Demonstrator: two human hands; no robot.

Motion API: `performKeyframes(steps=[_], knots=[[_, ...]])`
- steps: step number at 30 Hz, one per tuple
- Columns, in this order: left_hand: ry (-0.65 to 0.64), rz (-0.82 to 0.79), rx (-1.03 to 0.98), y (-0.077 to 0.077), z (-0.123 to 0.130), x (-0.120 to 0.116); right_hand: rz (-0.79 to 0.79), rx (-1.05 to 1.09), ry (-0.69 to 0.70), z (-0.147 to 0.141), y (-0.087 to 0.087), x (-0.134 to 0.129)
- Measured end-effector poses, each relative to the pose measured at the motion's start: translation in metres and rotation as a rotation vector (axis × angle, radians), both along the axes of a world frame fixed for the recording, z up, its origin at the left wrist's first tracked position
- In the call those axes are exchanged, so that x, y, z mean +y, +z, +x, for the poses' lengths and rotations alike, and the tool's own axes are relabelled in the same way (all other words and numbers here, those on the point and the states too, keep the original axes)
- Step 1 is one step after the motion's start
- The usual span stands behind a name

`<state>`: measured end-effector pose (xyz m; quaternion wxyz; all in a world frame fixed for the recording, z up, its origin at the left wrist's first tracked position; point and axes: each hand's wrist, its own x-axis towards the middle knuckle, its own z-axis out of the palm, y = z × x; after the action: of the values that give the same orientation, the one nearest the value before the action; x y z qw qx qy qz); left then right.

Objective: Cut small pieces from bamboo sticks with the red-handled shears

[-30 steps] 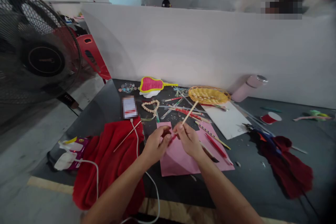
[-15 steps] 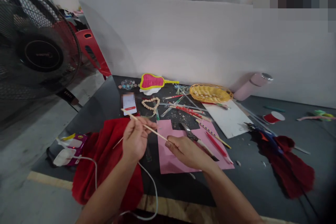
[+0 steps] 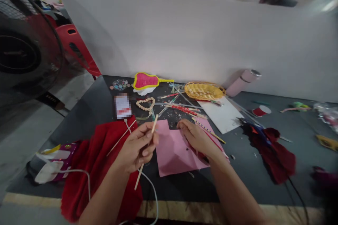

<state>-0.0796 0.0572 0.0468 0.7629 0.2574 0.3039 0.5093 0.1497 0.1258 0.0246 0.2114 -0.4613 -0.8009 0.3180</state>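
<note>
My left hand is closed round a thin pale wooden stick, held tilted with its upper end above the fingers. On the pink paper, my right hand has its fingers curled over the pruning shears, which it mostly hides. A dark handle end shows below the palm. Beside that hand lie a dotted stick and a red pen-like stick. A red cloth lies under my left hand, with another thin stick on it.
Behind are a phone, a heart-shaped bead string, a pink-and-yellow hand-mirror shape, a wicker basket, and a pink flask. Thread spool and dark red cloth lie right; a fan stands left.
My right hand has let go of the stick and come down over the shears on the pink paper. My left hand has turned the stick more upright. The view has shifted.
</note>
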Motion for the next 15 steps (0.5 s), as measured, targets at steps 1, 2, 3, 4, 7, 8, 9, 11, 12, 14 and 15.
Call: performKeyframes(steps=[1,2,3,4,7,8,9,11,12,14,15], knots=[[-0.045,-0.033,0.027,-0.002,0.004,0.001,0.015,0.006,-0.031,0.003,-0.004,0.006],[-0.073,-0.058,0.051,-0.004,0.007,0.002,0.025,0.011,-0.051,0.007,-0.008,0.014],[-0.092,-0.075,0.072,-0.005,0.008,0.003,0.037,0.014,-0.070,0.010,-0.012,0.024],[-0.107,-0.085,0.090,-0.005,0.009,0.004,0.042,-0.002,-0.082,0.014,-0.016,0.035],[-0.156,-0.098,0.121,-0.007,0.010,0.008,0.043,-0.158,-0.111,0.023,-0.021,0.076],[-0.170,-0.102,0.126,-0.009,0.010,0.009,0.051,-0.249,-0.130,0.025,-0.021,0.090],[-0.177,-0.106,0.129,-0.011,0.011,0.010,0.058,-0.286,-0.143,0.027,-0.021,0.104],[-0.161,-0.110,0.135,-0.015,0.012,0.012,0.077,-0.332,-0.160,0.030,-0.018,0.128],[-0.142,-0.110,0.140,-0.017,0.012,0.013,0.090,-0.355,-0.162,0.031,-0.015,0.138],[-0.102,-0.110,0.152,-0.021,0.011,0.015,0.130,-0.402,-0.166,0.033,-0.011,0.150],[-0.088,-0.109,0.157,-0.022,0.011,0.015,0.154,-0.423,-0.171,0.034,-0.009,0.153]])
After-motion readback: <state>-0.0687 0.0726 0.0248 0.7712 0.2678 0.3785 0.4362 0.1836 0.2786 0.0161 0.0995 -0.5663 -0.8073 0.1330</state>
